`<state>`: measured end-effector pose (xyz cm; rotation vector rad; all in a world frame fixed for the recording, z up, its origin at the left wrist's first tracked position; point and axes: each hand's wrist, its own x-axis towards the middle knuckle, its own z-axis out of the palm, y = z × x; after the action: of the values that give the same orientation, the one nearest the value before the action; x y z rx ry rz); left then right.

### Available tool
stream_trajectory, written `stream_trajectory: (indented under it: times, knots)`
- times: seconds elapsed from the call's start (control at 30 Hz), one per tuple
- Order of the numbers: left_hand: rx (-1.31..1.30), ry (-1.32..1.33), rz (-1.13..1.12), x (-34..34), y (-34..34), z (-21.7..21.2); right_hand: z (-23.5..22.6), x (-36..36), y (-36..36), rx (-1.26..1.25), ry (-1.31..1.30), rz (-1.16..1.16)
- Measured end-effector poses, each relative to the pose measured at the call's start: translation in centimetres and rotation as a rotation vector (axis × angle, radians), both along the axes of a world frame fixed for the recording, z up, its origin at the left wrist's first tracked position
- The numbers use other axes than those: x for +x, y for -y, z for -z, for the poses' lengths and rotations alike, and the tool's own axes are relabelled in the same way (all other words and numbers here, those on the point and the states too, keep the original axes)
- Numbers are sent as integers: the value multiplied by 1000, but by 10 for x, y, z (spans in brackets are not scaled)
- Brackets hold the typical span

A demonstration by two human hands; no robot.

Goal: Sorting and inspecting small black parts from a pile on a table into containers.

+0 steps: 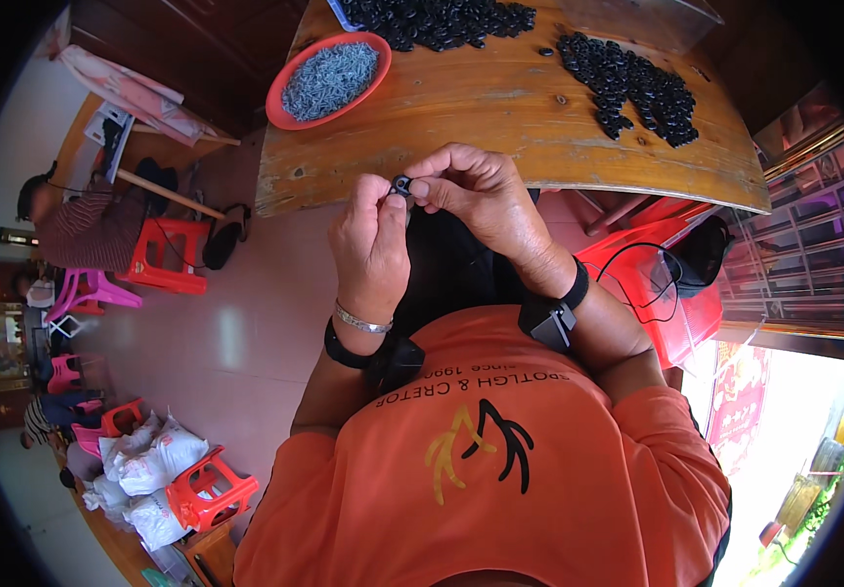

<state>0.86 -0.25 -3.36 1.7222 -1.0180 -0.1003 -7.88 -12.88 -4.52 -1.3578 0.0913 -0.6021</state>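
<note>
A small black plastic part point(401, 184) with a lighter spot at its centre is held between my two hands, just off the near edge of the wooden table point(500, 117). My left hand point(373, 240) pinches its left side between thumb and fingertips. From the right, the thumb and forefinger of my right hand point(481, 201) close on it. Fingertips cover much of the part. Beyond my hands, a red bowl point(283, 110) on the table holds many small grey metal screws point(332, 80).
Loose black parts form one pile point(432, 22) at the table's far side and another pile point(637, 88) at its right. A red plastic chair point(671, 313) stands to my right. At left are other people, a red stool point(170, 256) and white sacks point(153, 460).
</note>
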Motion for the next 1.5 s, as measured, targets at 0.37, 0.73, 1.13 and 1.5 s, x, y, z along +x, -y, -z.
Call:
stream_trajectory:
  times: [0.37,0.73,1.13,1.5]
  knots:
    - [-143,-561,138,0,-2,1,10,2,-9,-25,67,-17]
    - [-120,-651,201,-4,-1,-7,0,-8,-5,-157,33,12]
    - [-23,-532,271,-8,0,-21,-15,-23,-3,-301,15,82]
    - [-121,-630,265,-20,6,-22,-23,-30,-7,-547,33,273]
